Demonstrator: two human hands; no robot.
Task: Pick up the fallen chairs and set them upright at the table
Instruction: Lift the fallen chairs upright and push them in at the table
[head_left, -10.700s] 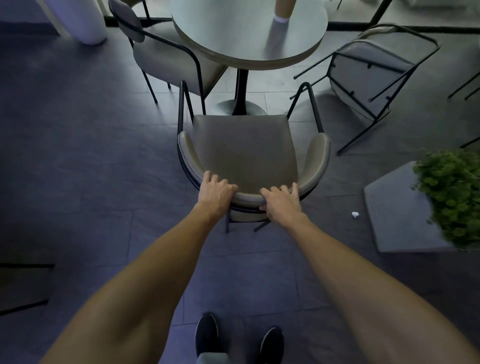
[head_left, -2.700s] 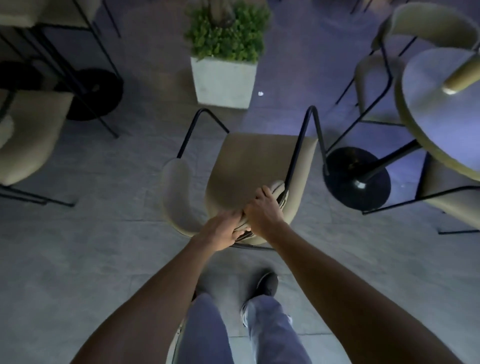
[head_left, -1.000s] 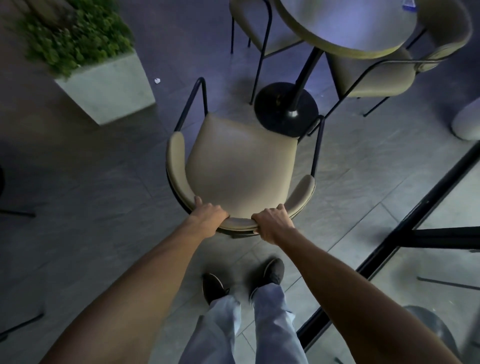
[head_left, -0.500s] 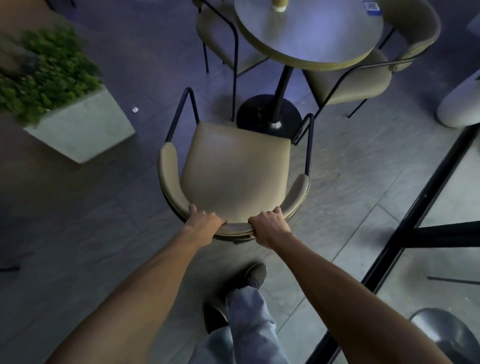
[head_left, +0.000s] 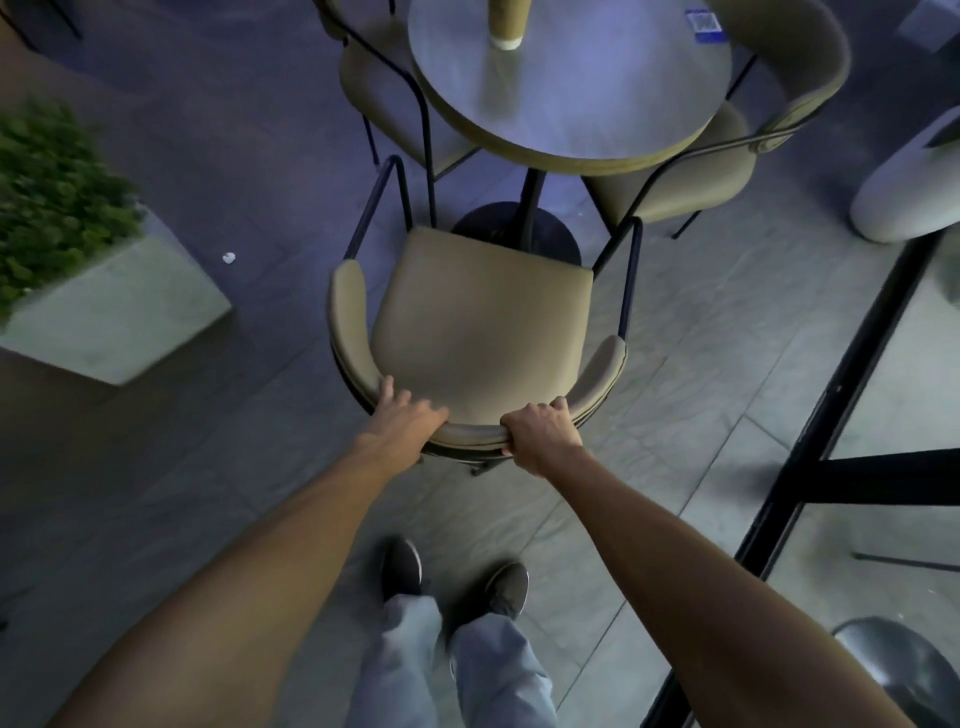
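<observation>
A beige padded armchair (head_left: 478, 332) with a black metal frame stands upright in front of me, its seat facing the round table (head_left: 571, 88). My left hand (head_left: 402, 418) and my right hand (head_left: 543, 434) both grip the curved top of its backrest. The chair's front edge sits close to the table's black round base (head_left: 514, 228). Two more beige chairs stand upright at the table, one at the far left (head_left: 379, 88) and one at the right (head_left: 727, 156).
A concrete planter (head_left: 104, 322) with a green bush stands to the left. A black-framed glass wall (head_left: 831, 447) runs along the right. A pale rounded object (head_left: 914, 192) sits at the right edge. A paper cup (head_left: 506, 23) stands on the table.
The chair and I have moved closer to the table; its front now reaches the table's base. Both hands keep their hold on the backrest.
</observation>
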